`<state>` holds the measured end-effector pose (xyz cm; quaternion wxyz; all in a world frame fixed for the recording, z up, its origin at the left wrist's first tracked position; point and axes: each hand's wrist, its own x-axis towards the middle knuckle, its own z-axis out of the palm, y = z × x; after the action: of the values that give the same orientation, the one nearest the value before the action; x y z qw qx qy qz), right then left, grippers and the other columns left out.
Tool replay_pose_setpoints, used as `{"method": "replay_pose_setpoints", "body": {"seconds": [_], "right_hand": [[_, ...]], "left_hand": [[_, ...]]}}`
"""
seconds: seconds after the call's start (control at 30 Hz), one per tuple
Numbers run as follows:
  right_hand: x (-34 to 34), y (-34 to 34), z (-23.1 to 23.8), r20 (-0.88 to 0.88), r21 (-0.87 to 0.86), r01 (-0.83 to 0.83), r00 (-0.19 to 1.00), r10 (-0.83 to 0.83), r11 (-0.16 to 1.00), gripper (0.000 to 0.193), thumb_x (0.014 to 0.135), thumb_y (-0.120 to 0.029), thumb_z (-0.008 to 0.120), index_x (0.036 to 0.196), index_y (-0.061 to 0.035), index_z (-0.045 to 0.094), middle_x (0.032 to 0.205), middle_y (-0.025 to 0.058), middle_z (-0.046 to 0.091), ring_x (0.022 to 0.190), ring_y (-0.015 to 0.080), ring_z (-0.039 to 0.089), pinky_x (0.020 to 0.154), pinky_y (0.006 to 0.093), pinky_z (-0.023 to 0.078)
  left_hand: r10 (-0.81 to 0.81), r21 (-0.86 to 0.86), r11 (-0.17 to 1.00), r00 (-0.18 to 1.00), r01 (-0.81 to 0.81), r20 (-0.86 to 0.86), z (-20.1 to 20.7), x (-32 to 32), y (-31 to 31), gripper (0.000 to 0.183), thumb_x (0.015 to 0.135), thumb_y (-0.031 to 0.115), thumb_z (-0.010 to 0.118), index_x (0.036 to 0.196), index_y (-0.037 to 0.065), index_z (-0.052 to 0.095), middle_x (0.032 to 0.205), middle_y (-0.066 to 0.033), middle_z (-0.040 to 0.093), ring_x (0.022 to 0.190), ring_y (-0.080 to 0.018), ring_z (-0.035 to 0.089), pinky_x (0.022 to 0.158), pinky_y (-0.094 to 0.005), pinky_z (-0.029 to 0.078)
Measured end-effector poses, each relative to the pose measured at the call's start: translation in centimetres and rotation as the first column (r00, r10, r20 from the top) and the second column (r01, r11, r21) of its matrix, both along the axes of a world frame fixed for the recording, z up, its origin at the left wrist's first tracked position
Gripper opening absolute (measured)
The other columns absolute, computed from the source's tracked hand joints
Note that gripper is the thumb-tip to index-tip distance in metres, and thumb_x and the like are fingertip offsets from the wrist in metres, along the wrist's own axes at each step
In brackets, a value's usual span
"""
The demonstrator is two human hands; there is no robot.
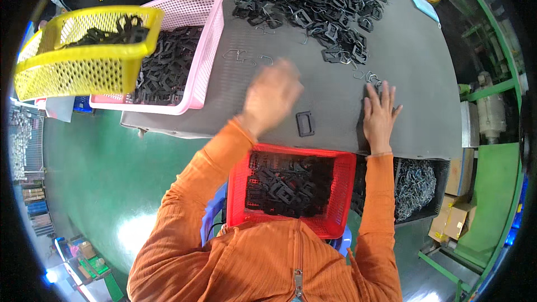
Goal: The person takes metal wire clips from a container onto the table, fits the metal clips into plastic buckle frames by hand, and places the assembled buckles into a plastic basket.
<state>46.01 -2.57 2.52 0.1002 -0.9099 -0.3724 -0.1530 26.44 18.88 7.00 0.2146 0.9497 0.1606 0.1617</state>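
Observation:
My left hand [273,98] is smeared by motion above the grey table [335,98], close to a few loose bent wire hooks [266,59]. Whether it holds anything cannot be made out. My right hand [380,114] lies on the table with its fingers stretched out, the tips by a small group of wire hooks [372,77]. Between the two hands a single black rectangular plastic buckle [305,124] rests flat. Right in front of my body, a red basket [238,190] holds many similar black pieces.
A large heap of black buckles with wire hooks [319,5] covers the far table. At left stand a pink basket [210,50] and a yellow basket [78,72], both with black parts. A dark crate of wire hooks [415,187] sits below the table's right edge.

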Motion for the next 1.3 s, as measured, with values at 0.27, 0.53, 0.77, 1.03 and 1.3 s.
{"method": "replay_pose_setpoints", "body": {"seconds": [0.27,0.53,0.77,1.03,1.3], "right_hand": [[1.1,-0.2,-1.1,-0.095,0.097,0.057,0.994,-0.048,0.994,0.042,0.094,-0.030,0.048,0.134,-0.0188,0.046,0.147,0.0114,0.030,0.138,0.0325,0.023,0.107,0.0598,0.019],[0.1,0.2,-0.9,-0.062,0.179,0.015,0.998,-0.004,0.984,0.039,0.094,-0.027,0.049,0.131,-0.0161,0.047,0.143,0.0133,0.036,0.133,0.0335,0.032,0.105,0.0574,0.027],[0.6,0.0,-0.4,-0.156,0.253,-0.039,0.985,0.080,0.967,0.037,0.095,-0.026,0.047,0.131,-0.0167,0.047,0.140,0.0103,0.041,0.131,0.0311,0.037,0.106,0.0542,0.027],[-5.1,6.2,2.1,-0.129,0.223,-0.463,0.858,0.497,0.858,0.052,0.085,-0.041,0.059,0.131,-0.0193,0.049,0.145,0.0106,0.036,0.137,0.0283,0.027,0.109,0.0589,0.013],[-4.3,17.3,-0.8,0.068,0.097,-0.408,0.913,0.402,0.908,0.058,0.089,-0.051,0.044,0.133,-0.0137,0.046,0.144,0.0175,0.035,0.137,0.0292,0.025,0.108,0.0630,0.007]], "left_hand": [[0.040,-0.021,0.999,0.994,-0.042,-0.101,-4.5,-0.1,4.4,0.063,0.096,0.041,0.039,0.140,-0.003,0.029,0.148,-0.0223,0.024,0.139,-0.0356,0.019,0.113,-0.0483,0.015],[0.352,0.148,0.927,0.936,-0.344,-0.027,-4.9,8.0,8.6,0.064,0.096,0.045,0.033,0.139,-0.003,0.032,0.147,-0.0206,0.027,0.139,-0.0329,0.020,0.113,-0.0441,0.015],[-0.136,-0.229,0.959,0.980,0.167,0.143,-3.7,6.6,0.6,0.046,0.097,0.029,0.042,0.136,0.004,0.040,0.143,-0.0160,0.037,0.137,-0.0298,0.028,0.113,-0.0437,0.018],[-0.314,0.065,0.941,0.931,0.331,-0.185,-1.8,-6.5,-8.3,0.063,0.086,0.032,0.057,0.138,0.002,0.036,0.145,-0.0146,0.035,0.138,-0.0299,0.026,0.111,-0.0516,0.018],[-0.388,-0.091,0.920,0.918,0.381,-0.085,0.0,-9.3,-11.2,0.059,0.083,0.023,0.063,0.135,0.002,0.041,0.141,-0.0131,0.041,0.134,-0.0293,0.034,0.109,-0.0491,0.026]]}}
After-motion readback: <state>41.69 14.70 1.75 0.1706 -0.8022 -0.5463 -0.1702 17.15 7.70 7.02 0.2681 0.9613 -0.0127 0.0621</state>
